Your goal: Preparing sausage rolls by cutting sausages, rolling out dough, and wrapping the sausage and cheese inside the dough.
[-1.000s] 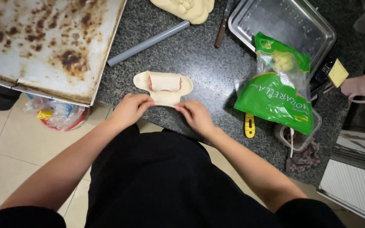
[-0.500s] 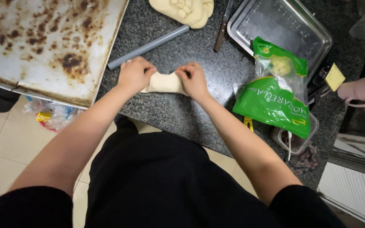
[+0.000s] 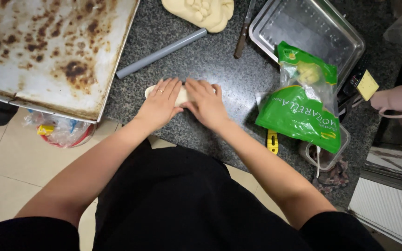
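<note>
A pale roll of dough [image 3: 182,95] lies on the dark speckled granite counter [image 3: 219,60], mostly hidden under my palms. My left hand [image 3: 160,100], with a ring on one finger, lies flat on its left part. Flat on the right part of the roll rests my right hand [image 3: 205,102]. The two hands touch side by side, fingers pointing away from me. Only the roll's left tip and a strip between the hands show.
A grey rolling pin [image 3: 161,53] lies diagonally behind my hands. A scorched baking sheet [image 3: 47,46] overhangs the counter at left. Behind are a dough lump [image 3: 201,13], a knife [image 3: 243,32] and a metal tray [image 3: 303,35]. A green cheese bag [image 3: 303,109] stands right.
The dough was a flat oval with a filling in its middle; it is now rolled into a log. My hands moved from its near edge onto it and now press flat.
</note>
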